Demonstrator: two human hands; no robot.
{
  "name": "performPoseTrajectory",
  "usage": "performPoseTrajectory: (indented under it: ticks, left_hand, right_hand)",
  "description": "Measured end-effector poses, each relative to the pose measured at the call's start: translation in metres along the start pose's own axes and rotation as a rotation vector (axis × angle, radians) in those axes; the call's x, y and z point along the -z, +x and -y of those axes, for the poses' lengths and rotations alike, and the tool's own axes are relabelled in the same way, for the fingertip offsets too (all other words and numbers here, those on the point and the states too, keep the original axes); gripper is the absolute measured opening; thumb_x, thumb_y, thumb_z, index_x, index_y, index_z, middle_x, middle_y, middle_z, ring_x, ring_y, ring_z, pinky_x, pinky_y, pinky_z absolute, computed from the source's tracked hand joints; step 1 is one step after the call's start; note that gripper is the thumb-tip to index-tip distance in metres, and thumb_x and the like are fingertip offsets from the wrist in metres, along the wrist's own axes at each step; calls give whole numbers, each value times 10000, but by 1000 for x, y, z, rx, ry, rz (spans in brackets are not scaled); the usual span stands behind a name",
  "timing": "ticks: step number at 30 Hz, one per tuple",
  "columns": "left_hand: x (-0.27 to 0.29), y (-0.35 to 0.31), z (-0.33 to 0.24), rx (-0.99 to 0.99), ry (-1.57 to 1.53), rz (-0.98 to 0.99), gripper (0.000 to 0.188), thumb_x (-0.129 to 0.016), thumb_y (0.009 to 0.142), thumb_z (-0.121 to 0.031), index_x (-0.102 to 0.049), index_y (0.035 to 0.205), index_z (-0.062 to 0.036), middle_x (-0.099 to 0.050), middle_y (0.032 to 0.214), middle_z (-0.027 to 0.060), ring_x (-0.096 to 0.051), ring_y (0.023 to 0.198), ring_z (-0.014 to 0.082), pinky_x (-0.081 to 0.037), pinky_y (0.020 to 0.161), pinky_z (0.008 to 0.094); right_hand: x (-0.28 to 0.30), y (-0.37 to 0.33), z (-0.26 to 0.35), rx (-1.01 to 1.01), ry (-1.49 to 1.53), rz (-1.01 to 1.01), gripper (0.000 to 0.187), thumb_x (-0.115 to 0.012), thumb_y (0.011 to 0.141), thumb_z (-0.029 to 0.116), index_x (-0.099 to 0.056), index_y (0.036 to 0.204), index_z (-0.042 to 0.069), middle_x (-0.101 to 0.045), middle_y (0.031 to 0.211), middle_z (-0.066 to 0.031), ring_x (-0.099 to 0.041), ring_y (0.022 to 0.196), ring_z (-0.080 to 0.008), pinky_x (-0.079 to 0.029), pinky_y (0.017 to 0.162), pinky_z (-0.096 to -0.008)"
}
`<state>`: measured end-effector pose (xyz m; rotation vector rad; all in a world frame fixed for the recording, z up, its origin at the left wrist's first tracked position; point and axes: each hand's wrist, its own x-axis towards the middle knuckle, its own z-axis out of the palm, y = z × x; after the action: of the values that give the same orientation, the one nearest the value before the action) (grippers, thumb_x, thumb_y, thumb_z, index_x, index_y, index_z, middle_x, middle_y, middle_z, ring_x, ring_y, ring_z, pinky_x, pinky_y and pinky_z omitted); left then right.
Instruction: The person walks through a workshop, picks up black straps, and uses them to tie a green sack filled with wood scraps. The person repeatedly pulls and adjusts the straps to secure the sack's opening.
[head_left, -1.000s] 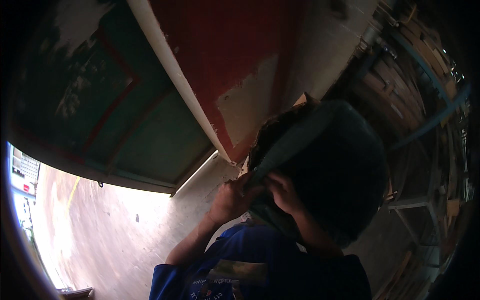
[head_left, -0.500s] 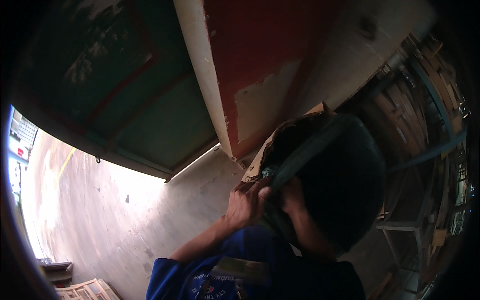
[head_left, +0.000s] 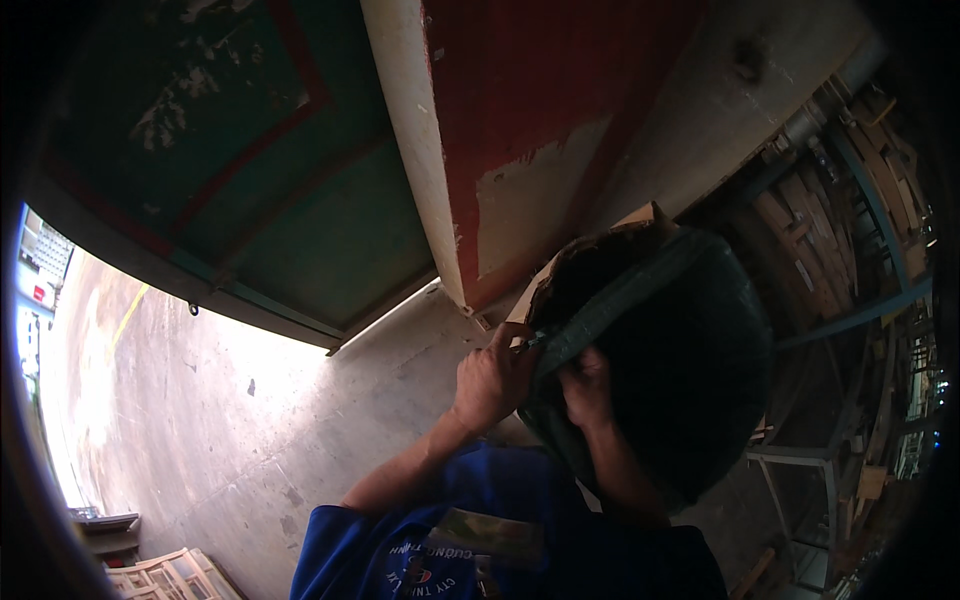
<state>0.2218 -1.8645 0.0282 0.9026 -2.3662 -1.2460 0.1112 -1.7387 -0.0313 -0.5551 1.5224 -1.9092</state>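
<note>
A dark green sack with a wide mouth and a thick folded rim is in front of me, right of the middle. The edge of a brown cardboard piece shows along the sack's far side. From outside, my left hand is closed at the near left part of the rim, with a small dark bit by its fingertips. My right hand reaches inside the mouth, its fingers bent and pressed to the inner side of the same rim. The sack's inside is too dark to make out.
A green door panel with red stripes stands at the far left, beside a red and cream wall. Stacked wood pieces fill a rack at right, above a metal frame stand. Wooden pallets lie at lower left.
My left hand has shifted a little up along the rim. The right hand's fingers now show more clearly inside the sack's mouth. The rim section between them sits lower and more folded.
</note>
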Motion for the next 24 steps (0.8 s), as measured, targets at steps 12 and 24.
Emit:
performPoseTrajectory:
  ticks: [12, 24]
  left_hand:
    - [-8, -8, 15, -24, -191, -78, 164, -608, 963, -130, -570, 1115, -82, -682, 757, 222, -687, 724, 444, -534, 611, 506]
    - [-24, -3, 25, 39, -508, -113, 161, -595, 982, -111, -606, 1108, -11, -692, 750, 196, -727, 710, 335, -551, 646, 398]
  right_hand:
    - [-11, -11, 41, 563, -676, -262, 408, -643, 982, 115, -520, 1358, 11, -502, 1399, -209, -634, 970, -209, -520, 691, -261]
    - [-16, 11, 43, 416, -671, 73, 88, -701, 905, 37, -646, 966, 5, -703, 920, -136, -699, 844, -277, -544, 765, -362]
